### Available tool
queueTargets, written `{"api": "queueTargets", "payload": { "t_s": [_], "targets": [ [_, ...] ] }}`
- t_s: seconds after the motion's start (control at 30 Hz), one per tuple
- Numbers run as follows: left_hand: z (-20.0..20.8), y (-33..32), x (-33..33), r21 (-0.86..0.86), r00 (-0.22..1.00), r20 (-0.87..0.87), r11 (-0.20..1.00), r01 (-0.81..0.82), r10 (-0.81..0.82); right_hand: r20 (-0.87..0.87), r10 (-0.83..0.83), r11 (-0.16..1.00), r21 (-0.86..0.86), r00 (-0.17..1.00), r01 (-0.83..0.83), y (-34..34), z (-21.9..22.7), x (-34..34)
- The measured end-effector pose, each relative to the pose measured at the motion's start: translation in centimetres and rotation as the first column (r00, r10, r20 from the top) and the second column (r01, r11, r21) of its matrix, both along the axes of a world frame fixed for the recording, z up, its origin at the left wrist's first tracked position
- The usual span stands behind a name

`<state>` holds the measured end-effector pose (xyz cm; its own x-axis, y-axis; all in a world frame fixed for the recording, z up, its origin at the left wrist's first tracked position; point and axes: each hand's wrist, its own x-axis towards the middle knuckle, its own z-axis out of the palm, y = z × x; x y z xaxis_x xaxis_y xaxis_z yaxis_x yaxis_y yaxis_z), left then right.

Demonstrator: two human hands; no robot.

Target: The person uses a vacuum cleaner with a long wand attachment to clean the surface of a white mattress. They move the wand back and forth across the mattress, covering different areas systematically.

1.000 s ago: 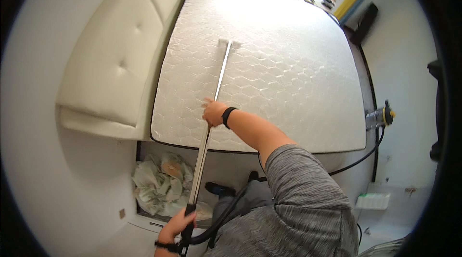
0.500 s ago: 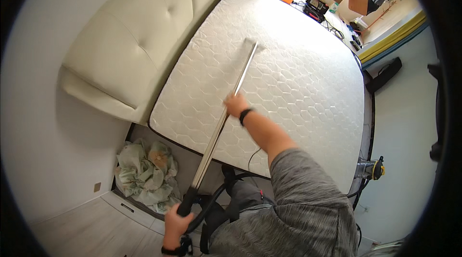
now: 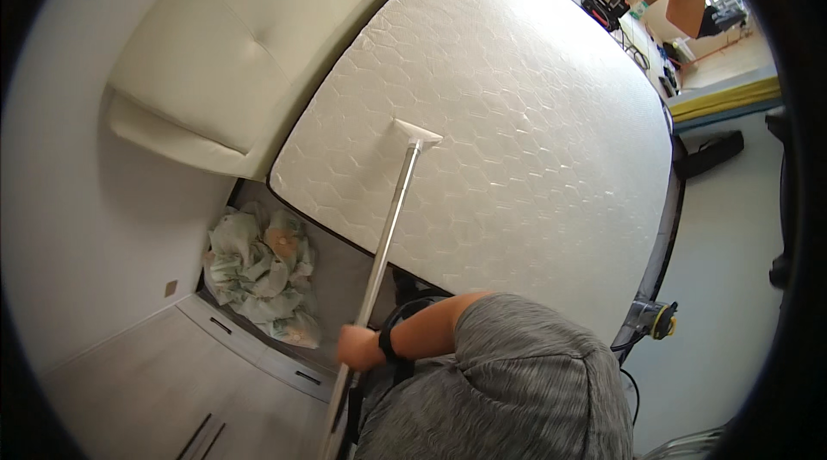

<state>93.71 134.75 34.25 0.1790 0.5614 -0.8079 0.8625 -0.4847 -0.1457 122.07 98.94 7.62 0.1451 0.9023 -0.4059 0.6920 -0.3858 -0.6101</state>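
A long silver vacuum wand [image 3: 385, 245] slants down from the mattress past my body. My right hand [image 3: 359, 348], with a black band on its wrist, is closed round the shaft below the mattress edge. At the wand's far end, a wide, pale flat nozzle [image 3: 418, 132] rests on the white quilted mattress [image 3: 517, 202]. The mattress has a honeycomb pattern and dark piping. My left hand is out of view, and so is the wand's lower end. My grey sleeve and torso cover much of the lower middle.
A cream padded headboard [image 3: 250, 55] lines the mattress's left side. Crumpled pale plastic sheeting [image 3: 263, 270] lies in the gap by the drawer fronts [image 3: 258, 348]. A yellow-and-clear machine part [image 3: 656, 320] stands at right, near a black bag [image 3: 711, 155]. Cases and cables crowd the far right.
The wand has been pulled back toward me, and its nozzle has slid nearer across the mattress. My right hand has come down and left. My left hand has left the view, which has shifted slightly.
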Motion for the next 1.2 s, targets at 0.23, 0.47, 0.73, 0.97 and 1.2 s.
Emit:
{"api": "queueTargets", "payload": {
  "t_s": [0.23,0.47,0.73,0.97,1.2],
  "targets": [
    [-14.8,-17.6,25.6,-0.074,0.685,0.636,0.855,0.513,-0.356,0.626,-0.435,0.651,-0.279,0.648,0.706,-21.3,-7.2,24.5],
    [-14.2,-17.4,26.8,-0.146,0.695,0.685,0.895,0.422,-0.216,0.477,-0.565,0.678,-0.197,0.673,0.708,-20.3,-6.5,31.4],
    [7.0,-2.4,0.2,0.019,0.953,0.093,0.957,-0.290,0.287,0.052,-0.133,0.981,0.146,0.990,0.124,6.6,2.8,4.3],
    [-8.1,-10.6,22.2,0.153,0.794,0.519,0.948,0.279,-0.318,0.415,-0.576,0.781,0.026,0.704,0.624,-7.3,-6.1,26.9],
    [-15.1,-19.9,32.3,0.009,0.698,0.645,0.917,0.398,-0.309,0.779,-0.386,0.759,-0.037,0.495,0.650,-18.3,-6.9,40.7]
  ]
}}
